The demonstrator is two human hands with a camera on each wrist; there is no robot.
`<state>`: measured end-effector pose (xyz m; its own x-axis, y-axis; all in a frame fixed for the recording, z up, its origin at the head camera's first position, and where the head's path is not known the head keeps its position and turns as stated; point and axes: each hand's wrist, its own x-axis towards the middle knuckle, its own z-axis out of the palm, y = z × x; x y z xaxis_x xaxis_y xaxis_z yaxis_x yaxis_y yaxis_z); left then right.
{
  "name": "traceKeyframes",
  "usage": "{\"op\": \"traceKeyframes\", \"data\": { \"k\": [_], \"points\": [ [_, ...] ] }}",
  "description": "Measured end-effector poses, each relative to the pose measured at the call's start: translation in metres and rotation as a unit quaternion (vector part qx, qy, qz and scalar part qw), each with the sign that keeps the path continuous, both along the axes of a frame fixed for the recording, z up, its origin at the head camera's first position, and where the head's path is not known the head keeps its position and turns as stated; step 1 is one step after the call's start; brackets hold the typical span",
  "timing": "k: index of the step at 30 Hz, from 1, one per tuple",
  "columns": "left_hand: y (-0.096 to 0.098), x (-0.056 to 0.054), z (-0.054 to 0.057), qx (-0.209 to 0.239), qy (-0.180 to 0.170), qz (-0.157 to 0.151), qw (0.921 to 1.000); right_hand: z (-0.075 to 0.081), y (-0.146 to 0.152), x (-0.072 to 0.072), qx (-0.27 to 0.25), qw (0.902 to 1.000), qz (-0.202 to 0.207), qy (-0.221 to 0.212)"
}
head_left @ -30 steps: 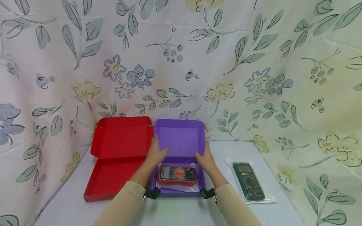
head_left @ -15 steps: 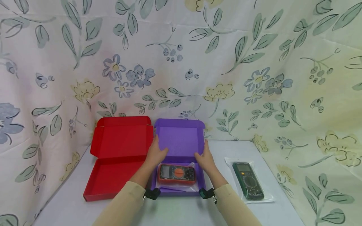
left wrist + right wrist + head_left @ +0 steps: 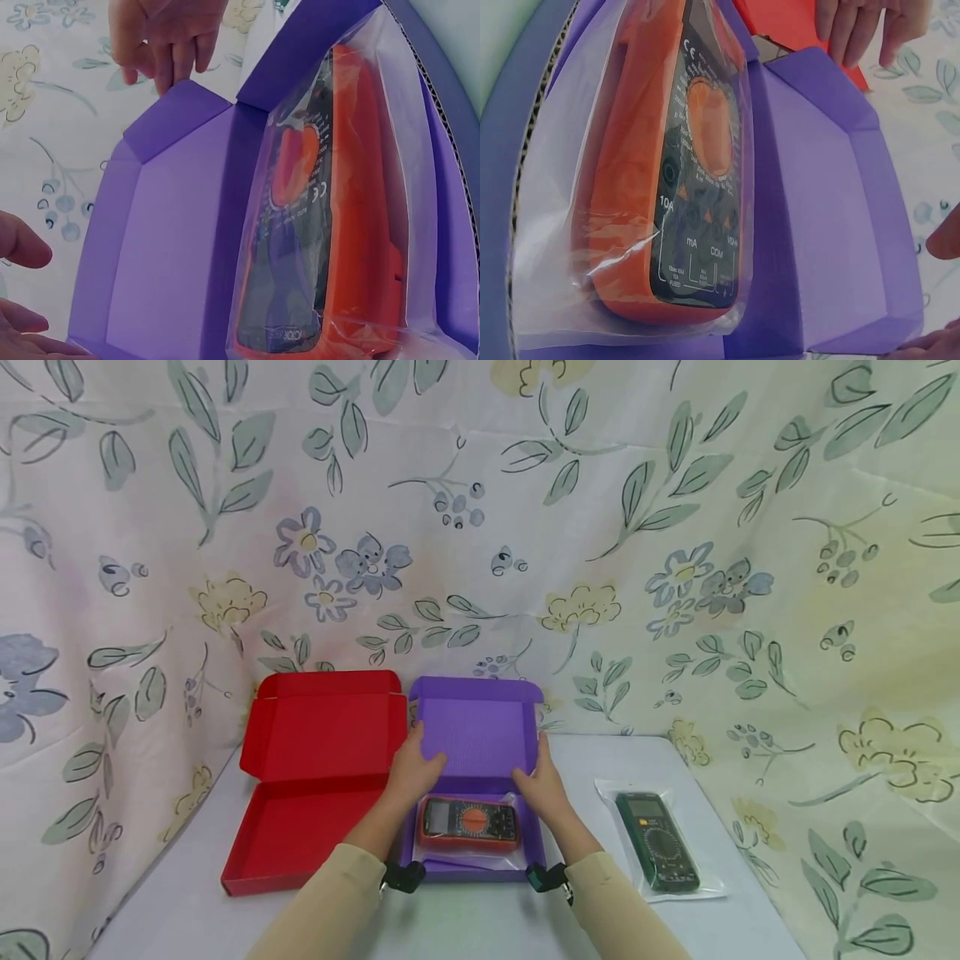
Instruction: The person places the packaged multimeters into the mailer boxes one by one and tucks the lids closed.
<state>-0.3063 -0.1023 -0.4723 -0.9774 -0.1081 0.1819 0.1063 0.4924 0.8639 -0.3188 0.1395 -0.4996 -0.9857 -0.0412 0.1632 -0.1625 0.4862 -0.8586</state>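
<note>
An open purple cardboard box (image 3: 476,735) stands mid-table with its lid raised at the back. Inside its base lies an orange-red multimeter (image 3: 468,824) in a clear plastic bag. My left hand (image 3: 412,772) is at the lid's left side flap, fingers outside and thumb toward the middle. At the right side flap, my right hand (image 3: 542,785) mirrors it. The left wrist view shows the right hand's fingers (image 3: 180,64) extended at the flap's corner. In the right wrist view, the multimeter (image 3: 701,187) fills the box base, and the left hand's fingers (image 3: 851,34) reach down beside the lid.
An open red cardboard box (image 3: 315,827) with a raised lid stands directly left of the purple one. To the right, a dark green multimeter (image 3: 658,843) lies in a clear bag on the white table (image 3: 465,927). Floral cloth (image 3: 480,527) hangs behind.
My right hand has shifted slightly left, and the lid's right side flap has tipped inward with it. The left fingertips have edged slightly right. Both multimeters and the red box stay put.
</note>
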Motion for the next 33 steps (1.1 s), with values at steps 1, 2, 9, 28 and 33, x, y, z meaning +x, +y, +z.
{"op": "traceKeyframes", "data": {
  "k": [1,2,9,28,33],
  "points": [
    [0.0,0.0,0.0,0.0,0.004,0.003,1.0,0.0,0.0,0.001,0.001,1.0,0.0,0.0],
    [0.0,0.001,0.001,0.001,0.006,0.005,1.0,0.0,-0.001,0.002,0.002,1.0,0.001,0.0],
    [0.0,0.003,0.001,0.014,0.016,0.017,0.9996,0.001,-0.003,0.007,-0.007,0.9999,0.009,0.011],
    [0.0,0.011,0.0,0.063,0.032,0.044,0.9966,-0.004,-0.004,0.019,-0.053,0.9984,-0.001,0.021],
    [0.0,0.014,0.001,0.095,0.041,0.046,0.9936,-0.004,-0.003,0.021,-0.08,0.9962,-0.004,0.034]
  ]
}}
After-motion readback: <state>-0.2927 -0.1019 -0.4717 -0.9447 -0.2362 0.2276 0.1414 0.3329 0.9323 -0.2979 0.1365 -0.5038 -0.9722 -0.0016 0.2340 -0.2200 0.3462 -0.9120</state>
